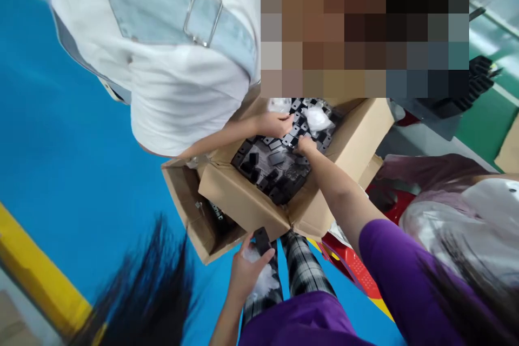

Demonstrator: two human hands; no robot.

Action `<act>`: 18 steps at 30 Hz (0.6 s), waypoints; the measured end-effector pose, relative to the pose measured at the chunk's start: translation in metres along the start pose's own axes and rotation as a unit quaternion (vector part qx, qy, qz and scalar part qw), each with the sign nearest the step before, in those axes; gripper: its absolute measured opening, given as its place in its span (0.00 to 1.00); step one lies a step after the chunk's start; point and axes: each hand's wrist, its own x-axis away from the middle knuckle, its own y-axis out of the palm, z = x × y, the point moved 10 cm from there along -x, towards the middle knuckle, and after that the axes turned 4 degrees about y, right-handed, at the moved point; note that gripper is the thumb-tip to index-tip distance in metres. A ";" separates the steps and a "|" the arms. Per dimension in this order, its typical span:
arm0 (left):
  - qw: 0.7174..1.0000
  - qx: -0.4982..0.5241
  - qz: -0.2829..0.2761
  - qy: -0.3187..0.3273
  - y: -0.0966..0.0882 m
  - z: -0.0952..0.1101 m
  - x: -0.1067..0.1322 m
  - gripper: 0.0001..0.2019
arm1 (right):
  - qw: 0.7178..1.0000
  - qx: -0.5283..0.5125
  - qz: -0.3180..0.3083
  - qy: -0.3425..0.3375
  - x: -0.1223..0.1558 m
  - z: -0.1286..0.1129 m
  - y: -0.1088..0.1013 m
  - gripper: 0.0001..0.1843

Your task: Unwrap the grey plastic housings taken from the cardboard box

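Note:
My left hand (245,270) is low near my lap, shut on a small black part (262,239) and a crumpled clear plastic bag (263,278). My right hand (306,145) reaches forward into an open cardboard box (243,203) and touches the heap of black parts (279,167) inside; whether it grips one I cannot tell. A co-worker's hand (275,123) is in the same box at the far side, next to more clear plastic (316,118).
The co-worker in a white shirt (182,81) stands close behind the box. A second open cardboard box (190,216) lies beside it on the blue floor (60,146). A red plastic crate (352,265) sits to the right, near a person in pale clothes (466,216).

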 end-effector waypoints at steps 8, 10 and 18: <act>0.998 0.062 0.032 -0.002 0.002 -0.008 -0.006 0.24 | 0.998 0.055 0.027 -0.003 0.010 -0.004 0.016 0.40; 0.998 0.060 0.032 -0.016 0.004 -0.002 -0.007 0.24 | 0.998 0.058 0.016 -0.003 0.011 0.000 0.012 0.42; 0.995 0.041 0.008 -0.087 0.009 -0.005 -0.004 0.23 | 0.994 0.098 -0.056 -0.009 0.020 -0.003 0.023 0.30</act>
